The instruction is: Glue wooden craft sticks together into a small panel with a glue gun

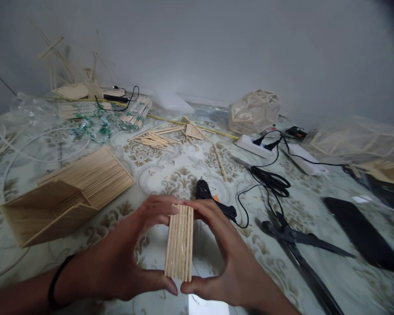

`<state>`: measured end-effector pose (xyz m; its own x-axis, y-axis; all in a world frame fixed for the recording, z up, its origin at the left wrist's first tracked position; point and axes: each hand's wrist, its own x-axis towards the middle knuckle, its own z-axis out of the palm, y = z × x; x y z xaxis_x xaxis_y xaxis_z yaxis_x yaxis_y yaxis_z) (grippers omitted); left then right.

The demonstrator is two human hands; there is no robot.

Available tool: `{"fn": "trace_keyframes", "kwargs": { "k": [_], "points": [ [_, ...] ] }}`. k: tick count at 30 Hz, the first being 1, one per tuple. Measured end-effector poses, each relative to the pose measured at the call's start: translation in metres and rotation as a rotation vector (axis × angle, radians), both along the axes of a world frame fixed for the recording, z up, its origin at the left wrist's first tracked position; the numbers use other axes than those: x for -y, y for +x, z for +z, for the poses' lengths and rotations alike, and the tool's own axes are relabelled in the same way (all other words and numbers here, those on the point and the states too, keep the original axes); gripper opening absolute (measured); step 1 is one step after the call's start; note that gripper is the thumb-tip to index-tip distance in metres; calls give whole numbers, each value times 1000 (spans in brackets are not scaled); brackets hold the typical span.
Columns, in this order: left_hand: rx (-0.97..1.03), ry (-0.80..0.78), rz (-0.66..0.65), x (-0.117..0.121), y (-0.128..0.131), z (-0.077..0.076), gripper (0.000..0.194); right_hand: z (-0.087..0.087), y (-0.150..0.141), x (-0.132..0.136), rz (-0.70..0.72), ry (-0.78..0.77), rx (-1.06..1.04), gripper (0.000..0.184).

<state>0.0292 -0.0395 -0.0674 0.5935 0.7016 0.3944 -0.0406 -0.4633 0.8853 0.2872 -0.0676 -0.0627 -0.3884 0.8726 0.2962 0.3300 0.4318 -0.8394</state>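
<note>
Between my two hands is a small panel of wooden sticks [179, 243], glued side by side and held up above the table. My left hand [118, 249] grips its left side, fingers at the far end and thumb at the near end. On the right side my right hand [230, 249] holds it the same way. Just beyond the panel lies a black glue gun [213, 199], partly hidden by my right hand. To the left sits a larger stick construction [68, 192], a flat panel with an open box shape in front.
Loose sticks [156, 139] lie farther back beside bundled sticks in plastic [136, 113]. Black-handled scissors [271, 179], large shears [295, 238] and a black phone [361, 232] occupy the right. Cables run from a white power strip [254, 145] near a stick-framed polyhedron [254, 111].
</note>
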Motion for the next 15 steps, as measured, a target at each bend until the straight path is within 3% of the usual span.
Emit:
{"fn": "trace_keyframes", "kwargs": {
  "k": [3, 8, 15],
  "points": [
    [63, -186, -43, 4, 1, -2, 94, -2, 0, 0, -1, -5, 15, 108],
    [109, -482, -123, 5, 1, 7, 119, -6, 2, 0, 1, -16, 18, 111],
    [75, -572, -211, -1, -2, 3, 114, -6, 2, -1, 22, -13, 54, 118]
  ]
}}
